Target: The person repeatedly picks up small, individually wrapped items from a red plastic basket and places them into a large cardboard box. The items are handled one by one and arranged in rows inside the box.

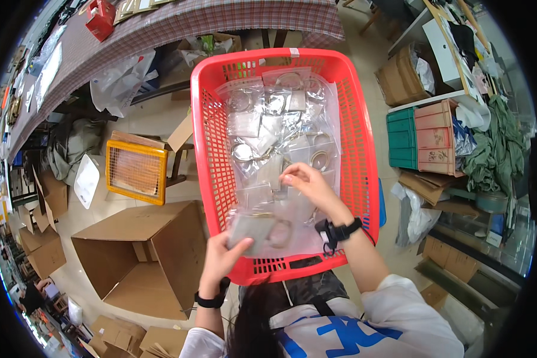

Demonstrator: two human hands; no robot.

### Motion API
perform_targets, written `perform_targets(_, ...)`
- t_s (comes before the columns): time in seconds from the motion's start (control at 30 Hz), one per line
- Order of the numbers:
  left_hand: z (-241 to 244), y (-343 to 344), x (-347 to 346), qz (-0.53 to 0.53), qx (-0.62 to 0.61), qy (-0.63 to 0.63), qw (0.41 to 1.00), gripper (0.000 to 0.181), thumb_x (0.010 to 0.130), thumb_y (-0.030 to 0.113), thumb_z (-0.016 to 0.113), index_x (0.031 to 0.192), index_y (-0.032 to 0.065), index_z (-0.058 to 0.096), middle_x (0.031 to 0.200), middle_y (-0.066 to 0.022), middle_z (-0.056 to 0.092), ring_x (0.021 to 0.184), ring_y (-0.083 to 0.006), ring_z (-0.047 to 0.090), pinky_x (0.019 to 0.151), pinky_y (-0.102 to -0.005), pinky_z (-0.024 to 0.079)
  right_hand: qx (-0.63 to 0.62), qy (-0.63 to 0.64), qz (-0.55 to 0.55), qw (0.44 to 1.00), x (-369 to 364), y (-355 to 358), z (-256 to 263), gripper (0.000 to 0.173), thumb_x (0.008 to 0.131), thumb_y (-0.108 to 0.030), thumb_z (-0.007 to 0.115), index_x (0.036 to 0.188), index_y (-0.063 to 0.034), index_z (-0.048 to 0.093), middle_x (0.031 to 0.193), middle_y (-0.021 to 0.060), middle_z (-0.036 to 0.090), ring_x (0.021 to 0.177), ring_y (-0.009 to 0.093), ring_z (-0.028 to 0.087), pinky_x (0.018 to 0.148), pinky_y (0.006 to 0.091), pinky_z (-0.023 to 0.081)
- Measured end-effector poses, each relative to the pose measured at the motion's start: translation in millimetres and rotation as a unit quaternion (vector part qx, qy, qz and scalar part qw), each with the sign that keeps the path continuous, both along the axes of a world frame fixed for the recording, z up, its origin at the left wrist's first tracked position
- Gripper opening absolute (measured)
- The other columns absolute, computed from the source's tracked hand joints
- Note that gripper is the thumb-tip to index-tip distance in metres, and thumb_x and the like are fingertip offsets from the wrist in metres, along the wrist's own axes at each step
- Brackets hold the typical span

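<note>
A red plastic basket [360,134] stands before me, lined with clear plastic and holding several clear zip bags [244,123] with ring-shaped coils and pale rectangular pieces inside. At its near left part, my left hand [223,253] grips a clear bag with a grey rectangular piece [250,230], thumb on top; a blurred coil shows to the right of that piece. My right hand [306,181] hovers over the bags near the basket's middle, fingers curled and thumb close to the fingertips. Whether it pinches anything thin cannot be told. Both wrists wear black bands.
An empty cardboard box [138,255] lies open at the left, below a yellow-framed mesh panel [136,172]. A table with a checked cloth [215,18] runs along the top. Green and pink crates [435,138] stand at the right beside a cardboard box [402,78].
</note>
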State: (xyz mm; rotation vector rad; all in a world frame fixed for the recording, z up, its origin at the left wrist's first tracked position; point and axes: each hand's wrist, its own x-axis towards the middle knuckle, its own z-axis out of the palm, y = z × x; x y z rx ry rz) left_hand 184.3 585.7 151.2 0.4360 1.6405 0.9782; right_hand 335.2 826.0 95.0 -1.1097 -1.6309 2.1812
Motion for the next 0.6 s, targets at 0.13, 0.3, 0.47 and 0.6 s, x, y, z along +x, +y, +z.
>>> perform_targets(0.13, -5.2, -44.2, -29.4, 0.251, 0.027, -0.063, 0.966, 0.039, 0.081, 0.007, 0.069, 0.117, -0.0022, 0.058, 0.102, -0.0071, 0.066, 0.09, -0.0161, 0.064, 0.081, -0.031, 0.052, 0.244, -0.305, 0.3, 0.87, 47.1, -38.5, -113.5, 0.058, 0.069, -0.034, 0.079, 0.111, 0.0009, 0.062, 0.11, 0.0202, 0.066, 0.105, 0.035, 0.063, 0.091, 0.0424, 0.049)
perform_targets(0.3, -8.6, -60.8, -42.6, 0.333, 0.047, -0.099, 0.936, 0.055, 0.077, 0.002, 0.066, 0.129, -0.0001, 0.046, 0.114, -0.0084, 0.06, 0.102, -0.0205, 0.06, 0.087, -0.0357, 0.05, 0.261, -0.369, 0.37, 0.812, 32.0, -77.4, -119.0, 0.045, 0.064, -0.03, 0.079, 0.096, -0.0001, 0.068, 0.092, 0.0181, 0.07, 0.09, 0.036, 0.067, 0.079, 0.0426, 0.052)
perform_targets(0.47, -16.2, -57.3, -50.4, 0.365, 0.098, -0.171, 0.91, 0.054, 0.078, 0.004, 0.064, 0.129, 0.0008, 0.047, 0.116, -0.0084, 0.06, 0.107, -0.021, 0.058, 0.094, -0.0357, 0.046, 0.047, -0.195, 0.084, 0.976, 24.4, -52.1, -18.6, 0.026, 0.077, -0.012, 0.074, 0.1, -0.0018, 0.067, 0.088, 0.011, 0.07, 0.079, 0.016, 0.066, 0.071, 0.0288, 0.052)
perform_targets(0.6, -21.3, -41.7, -52.0, 0.365, 0.106, -0.228, 0.897, 0.052, 0.078, 0.005, 0.062, 0.128, 0.0007, 0.047, 0.115, -0.0095, 0.06, 0.105, -0.0224, 0.059, 0.092, -0.0365, 0.048, -0.059, 0.09, -0.234, 0.966, 34.2, -17.6, 84.4, 0.031, 0.087, -0.011, 0.065, 0.115, 0.0034, 0.059, 0.102, 0.0112, 0.068, 0.087, 0.015, 0.065, 0.078, 0.0302, 0.053)
